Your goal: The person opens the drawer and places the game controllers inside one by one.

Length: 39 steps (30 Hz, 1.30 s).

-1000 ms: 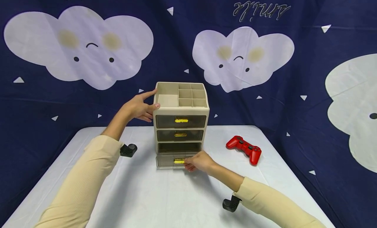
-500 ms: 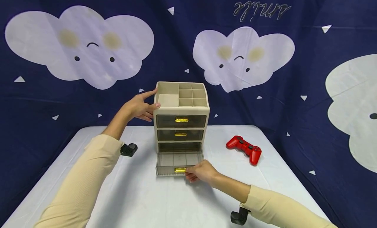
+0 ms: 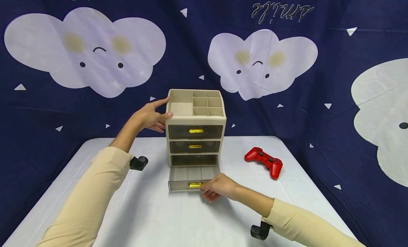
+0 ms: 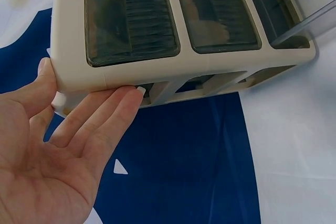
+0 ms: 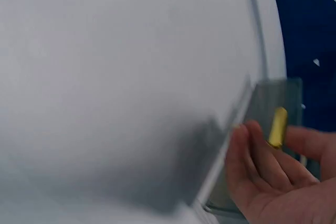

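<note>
A cream desktop drawer organizer (image 3: 196, 120) stands on the table, its lowest smoky clear drawer (image 3: 181, 185) pulled out and showing a bare divided floor. My left hand (image 3: 148, 116) rests against the organizer's upper left side; in the left wrist view its fairly straight fingers (image 4: 100, 116) lie along the side wall, with the thumb at the top edge. At the drawer's gold handle (image 3: 195, 185) is my right hand (image 3: 220, 186). In the right wrist view the thumb and fingers stand apart on either side of the gold handle (image 5: 278, 127), with gaps showing.
A red game controller (image 3: 264, 162) lies on the white table (image 3: 153, 211) to the right of the organizer. The two upper drawers (image 3: 195, 139) are closed. Behind, a dark blue cloth (image 3: 188, 45) with cloud prints hangs at the table's back edge.
The lowest drawer has slid out toward me along with my right hand, then stopped. The right fingers have since spread away from the handle. My left hand has stayed in place.
</note>
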### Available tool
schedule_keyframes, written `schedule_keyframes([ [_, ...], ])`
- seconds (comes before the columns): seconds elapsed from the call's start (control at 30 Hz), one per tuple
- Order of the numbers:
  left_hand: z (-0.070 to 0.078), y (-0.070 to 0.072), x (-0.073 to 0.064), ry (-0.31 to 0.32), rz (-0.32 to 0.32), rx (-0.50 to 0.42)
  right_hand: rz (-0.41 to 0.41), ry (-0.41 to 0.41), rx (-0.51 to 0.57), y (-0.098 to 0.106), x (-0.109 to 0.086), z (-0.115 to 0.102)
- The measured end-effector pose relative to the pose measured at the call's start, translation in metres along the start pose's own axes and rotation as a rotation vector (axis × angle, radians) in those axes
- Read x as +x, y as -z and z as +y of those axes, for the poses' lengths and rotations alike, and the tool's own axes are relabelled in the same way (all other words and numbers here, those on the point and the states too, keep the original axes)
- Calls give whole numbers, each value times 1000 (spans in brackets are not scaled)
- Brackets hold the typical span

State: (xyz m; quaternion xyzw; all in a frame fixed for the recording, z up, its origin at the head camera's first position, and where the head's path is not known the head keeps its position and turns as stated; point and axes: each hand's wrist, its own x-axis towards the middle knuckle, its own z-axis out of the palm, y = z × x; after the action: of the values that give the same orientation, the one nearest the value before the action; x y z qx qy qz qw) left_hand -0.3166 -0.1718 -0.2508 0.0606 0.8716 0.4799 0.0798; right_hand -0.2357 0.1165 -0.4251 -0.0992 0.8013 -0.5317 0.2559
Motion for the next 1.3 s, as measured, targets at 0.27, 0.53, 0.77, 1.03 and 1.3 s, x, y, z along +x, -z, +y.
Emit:
schedule_keyframes([
  [0.27, -1, 0, 0, -1, 11, 1, -86, 14, -69, 38, 1, -20],
  [0.53, -2, 0, -2, 9, 25, 10, 108, 66, -123, 76, 0, -33],
  [0.77, 0, -2, -2, -4, 29, 9, 275, 56, -147, 109, -3, -31],
  [1.03, 1, -2, -1, -2, 27, 13, 418, -14, -197, 143, -14, -19],
  [1.3, 0, -2, -1, 4, 35, 5, 508, -54, -282, 168, -18, 1],
])
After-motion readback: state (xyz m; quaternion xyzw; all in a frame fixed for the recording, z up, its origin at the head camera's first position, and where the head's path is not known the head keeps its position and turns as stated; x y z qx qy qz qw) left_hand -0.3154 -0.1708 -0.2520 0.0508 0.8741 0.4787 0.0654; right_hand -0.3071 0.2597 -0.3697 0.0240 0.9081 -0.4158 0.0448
